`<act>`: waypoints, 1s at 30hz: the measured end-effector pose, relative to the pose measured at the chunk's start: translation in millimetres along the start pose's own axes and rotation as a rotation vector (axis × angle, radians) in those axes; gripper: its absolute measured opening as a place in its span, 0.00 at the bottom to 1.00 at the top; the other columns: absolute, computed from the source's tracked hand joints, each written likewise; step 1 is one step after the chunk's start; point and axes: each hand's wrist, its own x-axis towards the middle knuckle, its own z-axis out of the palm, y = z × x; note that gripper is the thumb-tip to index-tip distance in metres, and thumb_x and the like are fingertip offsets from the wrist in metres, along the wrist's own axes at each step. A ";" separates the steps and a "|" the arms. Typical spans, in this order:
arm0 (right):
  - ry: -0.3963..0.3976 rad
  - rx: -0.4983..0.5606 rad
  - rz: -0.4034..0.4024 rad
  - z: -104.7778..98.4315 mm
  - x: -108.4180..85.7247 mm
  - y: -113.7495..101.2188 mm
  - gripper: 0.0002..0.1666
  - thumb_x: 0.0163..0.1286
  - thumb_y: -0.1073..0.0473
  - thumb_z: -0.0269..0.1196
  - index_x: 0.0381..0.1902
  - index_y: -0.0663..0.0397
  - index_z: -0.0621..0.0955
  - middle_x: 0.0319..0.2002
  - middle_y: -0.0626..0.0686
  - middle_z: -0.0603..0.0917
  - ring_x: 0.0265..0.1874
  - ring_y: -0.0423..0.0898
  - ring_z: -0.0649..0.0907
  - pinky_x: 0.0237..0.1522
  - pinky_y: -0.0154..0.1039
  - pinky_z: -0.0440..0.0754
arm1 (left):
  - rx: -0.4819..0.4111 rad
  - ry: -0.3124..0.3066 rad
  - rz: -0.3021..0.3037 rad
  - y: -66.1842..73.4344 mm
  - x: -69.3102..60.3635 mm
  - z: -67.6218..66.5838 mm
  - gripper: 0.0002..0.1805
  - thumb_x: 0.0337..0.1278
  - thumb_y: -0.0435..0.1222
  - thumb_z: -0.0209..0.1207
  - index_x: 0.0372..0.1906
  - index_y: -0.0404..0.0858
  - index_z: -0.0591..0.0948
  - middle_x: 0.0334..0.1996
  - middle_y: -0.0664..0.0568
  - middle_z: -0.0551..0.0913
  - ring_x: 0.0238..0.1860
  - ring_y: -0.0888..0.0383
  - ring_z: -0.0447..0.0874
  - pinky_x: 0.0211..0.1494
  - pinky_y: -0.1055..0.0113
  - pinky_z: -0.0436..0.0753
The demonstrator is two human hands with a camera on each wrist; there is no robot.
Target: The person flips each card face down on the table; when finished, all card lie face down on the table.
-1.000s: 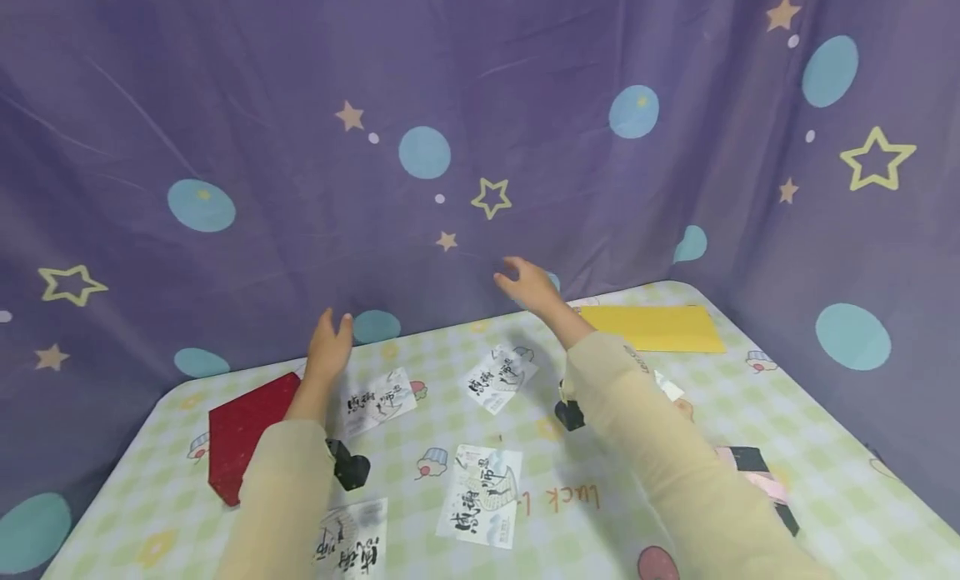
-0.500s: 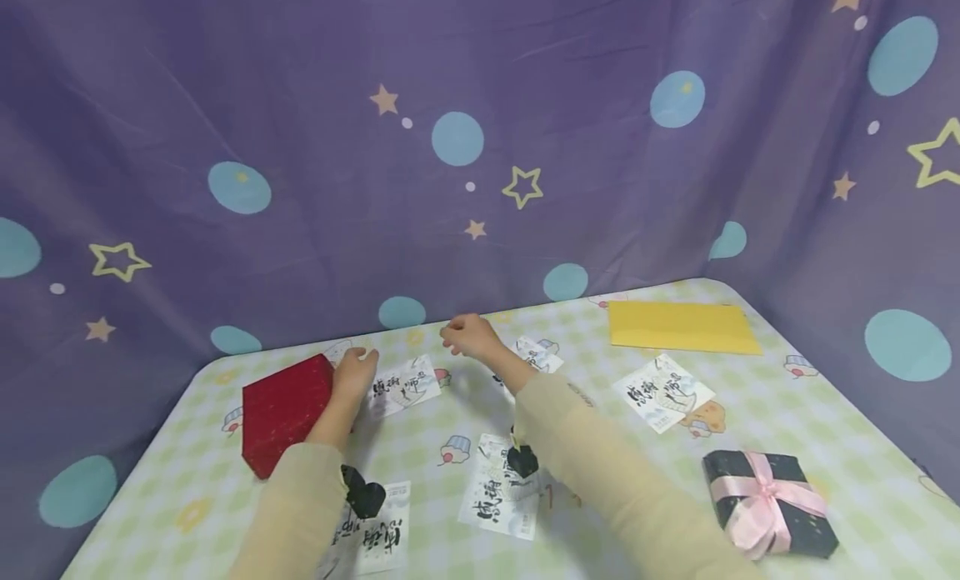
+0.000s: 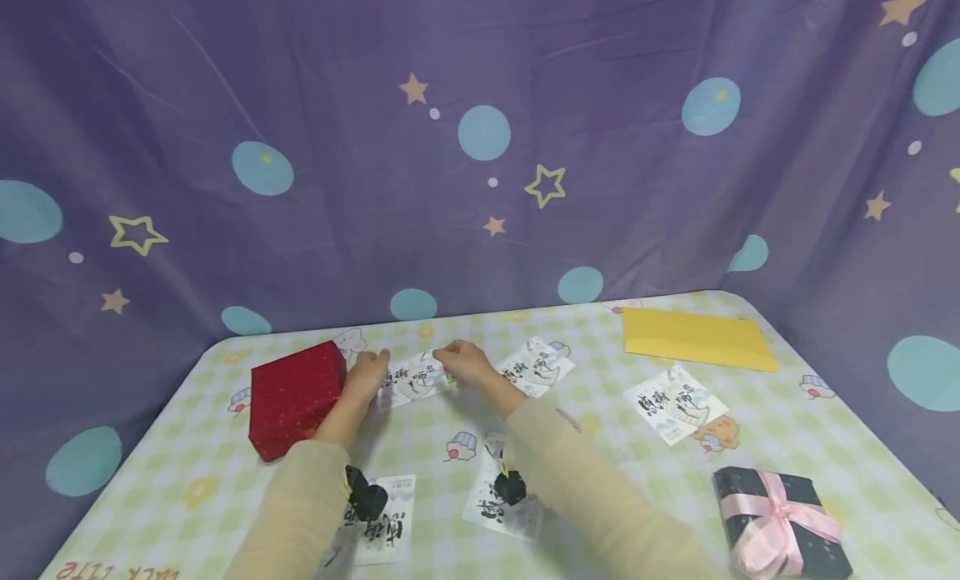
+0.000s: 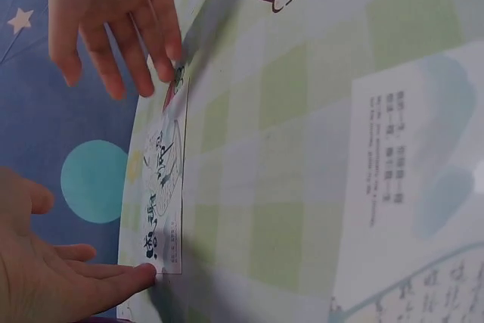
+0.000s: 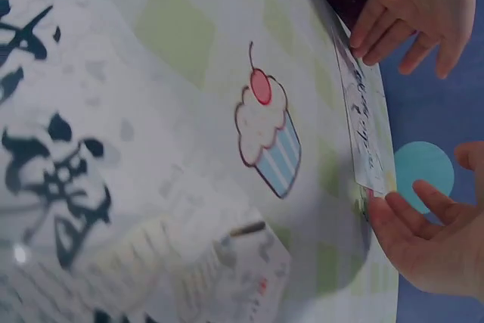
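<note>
A: ok where's the white card (image 3: 411,380) exactly?
B: on the checked tablecloth (image 3: 210,405), between the left hand (image 3: 365,375) and the right hand (image 3: 467,363), near the red box (image 3: 296,397)
A: and the fingers?
B: fairly straight and a bit spread on both, tips right by its two short ends (can't tell how firmly they touch lol)

a purple curtain (image 3: 360,230) with stars (image 3: 413,89) and blue ovals (image 3: 483,132) hangs behind a green-checked, round-cornered tabletop (image 3: 206,434).
</note>
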 end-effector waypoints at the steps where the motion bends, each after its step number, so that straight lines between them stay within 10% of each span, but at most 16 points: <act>1: -0.001 -0.001 0.032 -2.4 -17.3 -14.8 0.24 0.64 0.47 0.53 0.48 0.61 0.75 0.42 0.58 0.79 0.40 0.51 0.78 0.38 0.40 0.79 | -0.005 0.004 0.003 -0.2 -0.6 -0.3 0.32 0.65 0.44 0.31 0.63 0.22 0.51 0.61 0.27 0.53 0.63 0.35 0.49 0.66 0.49 0.51; 8: -0.011 0.082 0.062 16.8 13.6 13.0 0.36 0.57 0.35 0.55 0.53 0.54 0.73 0.51 0.57 0.75 0.40 0.49 0.77 0.32 0.38 0.80 | -0.036 0.038 -0.035 -1.0 -2.0 1.5 0.31 0.65 0.44 0.33 0.64 0.24 0.50 0.62 0.28 0.53 0.63 0.36 0.50 0.66 0.50 0.52; 14: -0.046 0.061 0.091 3.3 -20.5 -19.0 0.30 0.65 0.45 0.49 0.57 0.61 0.70 0.54 0.60 0.72 0.47 0.53 0.75 0.42 0.42 0.78 | -0.094 0.030 -0.044 -0.1 -2.0 2.2 0.31 0.65 0.43 0.34 0.63 0.24 0.50 0.61 0.29 0.54 0.62 0.37 0.52 0.64 0.50 0.56; 23: -0.102 0.022 0.079 -3.0 -24.6 -23.2 0.33 0.65 0.42 0.49 0.58 0.60 0.69 0.54 0.61 0.73 0.20 0.42 0.68 0.38 0.40 0.76 | -0.346 0.038 -0.040 -3.3 2.9 4.5 0.27 0.60 0.35 0.38 0.61 0.20 0.55 0.58 0.30 0.59 0.57 0.40 0.58 0.53 0.56 0.73; 30: -0.106 0.065 0.075 -5.4 -25.7 -19.6 0.34 0.65 0.42 0.49 0.59 0.62 0.68 0.56 0.61 0.71 0.52 0.55 0.73 0.50 0.47 0.73 | -0.531 0.080 -0.136 -0.9 0.9 6.5 0.29 0.55 0.29 0.42 0.63 0.23 0.55 0.58 0.32 0.59 0.49 0.46 0.63 0.42 0.68 0.78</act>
